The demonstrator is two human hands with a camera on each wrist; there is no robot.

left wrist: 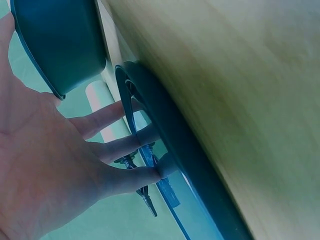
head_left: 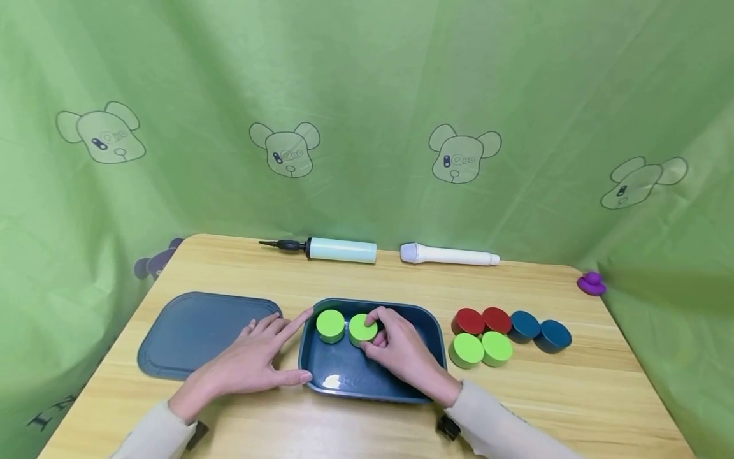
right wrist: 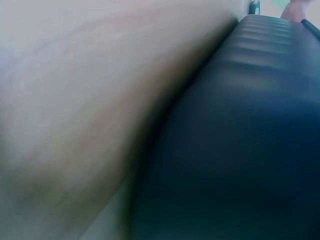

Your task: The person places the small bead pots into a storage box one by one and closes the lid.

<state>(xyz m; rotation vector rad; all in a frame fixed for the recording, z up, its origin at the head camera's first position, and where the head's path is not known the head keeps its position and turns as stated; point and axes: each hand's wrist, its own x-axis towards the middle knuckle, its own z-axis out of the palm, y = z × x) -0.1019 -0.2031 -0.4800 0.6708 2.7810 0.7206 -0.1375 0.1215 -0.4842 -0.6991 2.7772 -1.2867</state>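
Note:
A dark blue rectangular box (head_left: 355,376) lies in front of me, its outer wall (right wrist: 240,125) filling much of the right wrist view. My right hand (head_left: 404,350) reaches over its right side and pinches a green round block (head_left: 361,329) by the edge. Just left of that, another green round block (head_left: 330,325) rests inside the box. With fingers spread, my left hand (head_left: 252,363) has index finger and thumb at the box's left rim. Its other fingers (left wrist: 127,147) rest on the flat blue lid (head_left: 201,331), seen edge-on in the left wrist view.
Right of the box stand two red blocks (head_left: 468,321), two blue blocks (head_left: 554,336) and two more green blocks (head_left: 496,349). A light blue hand pump (head_left: 342,250) and a white microphone-shaped item (head_left: 453,255) lie along the back. A small purple hat-shaped thing (head_left: 592,284) sits at the far right corner.

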